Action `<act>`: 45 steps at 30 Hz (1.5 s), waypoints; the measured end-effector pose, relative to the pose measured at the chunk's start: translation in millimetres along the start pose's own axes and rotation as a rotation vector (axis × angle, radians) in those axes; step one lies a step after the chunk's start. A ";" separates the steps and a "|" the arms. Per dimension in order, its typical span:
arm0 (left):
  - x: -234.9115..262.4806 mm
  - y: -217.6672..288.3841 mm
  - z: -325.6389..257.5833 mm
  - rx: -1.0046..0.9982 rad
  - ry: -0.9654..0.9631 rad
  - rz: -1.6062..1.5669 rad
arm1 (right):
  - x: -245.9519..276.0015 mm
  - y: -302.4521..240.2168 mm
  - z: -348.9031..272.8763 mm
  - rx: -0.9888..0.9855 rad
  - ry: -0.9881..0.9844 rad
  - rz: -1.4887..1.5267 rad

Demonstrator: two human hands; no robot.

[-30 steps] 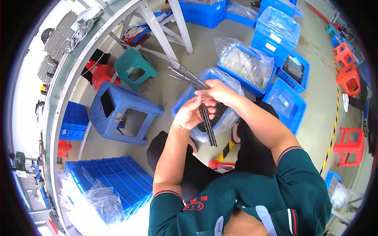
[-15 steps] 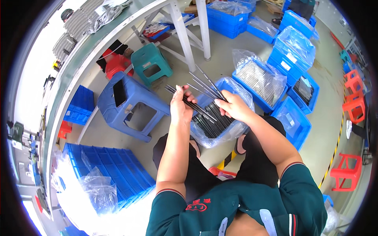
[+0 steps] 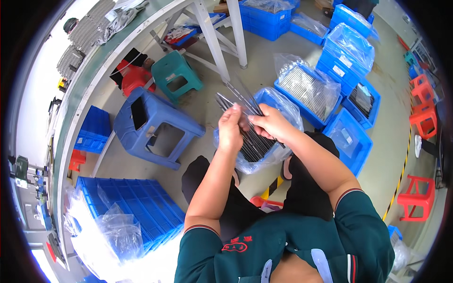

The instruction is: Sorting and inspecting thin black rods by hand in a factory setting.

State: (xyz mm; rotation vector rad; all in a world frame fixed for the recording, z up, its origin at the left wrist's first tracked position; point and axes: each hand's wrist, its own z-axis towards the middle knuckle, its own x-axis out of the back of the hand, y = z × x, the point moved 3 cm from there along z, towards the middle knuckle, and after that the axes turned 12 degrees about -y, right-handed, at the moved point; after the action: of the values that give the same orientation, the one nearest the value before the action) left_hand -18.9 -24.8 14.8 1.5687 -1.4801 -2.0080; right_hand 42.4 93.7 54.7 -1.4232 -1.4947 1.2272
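Observation:
My left hand (image 3: pixel 231 123) is closed around a few thin dark metal rods (image 3: pixel 223 101). Close beside it, my right hand (image 3: pixel 272 123) grips another bunch of thin dark rods (image 3: pixel 254 104), whose far ends fan out past my fingers. The two bunches come together between my hands, and where they overlap the rods are blurred. Beneath both hands stands a blue crate lined with clear plastic (image 3: pixel 291 113), holding many similar dark rods (image 3: pixel 255 150) laid side by side. My hands hide part of its contents.
Right of the lined crate is a blue crate of pale rods (image 3: pixel 306 89), beside stacked blue crates (image 3: pixel 343 56). A blue stool (image 3: pixel 155 120) with a phone (image 3: pixel 138 113) stands left, a green stool (image 3: pixel 175 75) behind it. Blue crates (image 3: pixel 137 207) lie lower left, under a long workbench (image 3: pixel 101 63).
My hands have drawn together, the left one moving right and the right one slightly left. The two bunches of rods, apart before, now meet.

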 end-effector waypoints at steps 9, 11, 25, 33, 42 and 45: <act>-5.3 -2.7 -3.2 0.110 -0.133 -0.074 | 40.3 15.8 25.2 0.389 0.221 0.034; -10.4 -6.1 -11.0 0.235 -0.195 0.006 | 33.5 -3.1 12.8 0.173 0.104 0.184; -19.9 -19.6 -33.6 0.635 -0.521 -0.147 | 149.9 -3.3 12.4 0.382 0.544 0.433; -10.4 -9.9 -19.2 0.469 -0.502 -0.278 | 42.7 14.4 18.6 0.067 0.142 0.174; -2.4 -15.2 -13.5 0.437 -0.445 -0.333 | 27.6 26.9 43.0 0.166 0.191 -0.436; 10.0 -0.5 -6.5 0.284 -0.270 -0.297 | 34.2 21.3 36.0 0.200 0.336 -0.640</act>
State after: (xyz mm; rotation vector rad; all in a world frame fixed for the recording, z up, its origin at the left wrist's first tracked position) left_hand -17.6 -35.0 8.6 1.7724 -1.7899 -2.3362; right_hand 10.3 120.5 20.5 -0.8588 -1.3874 0.6772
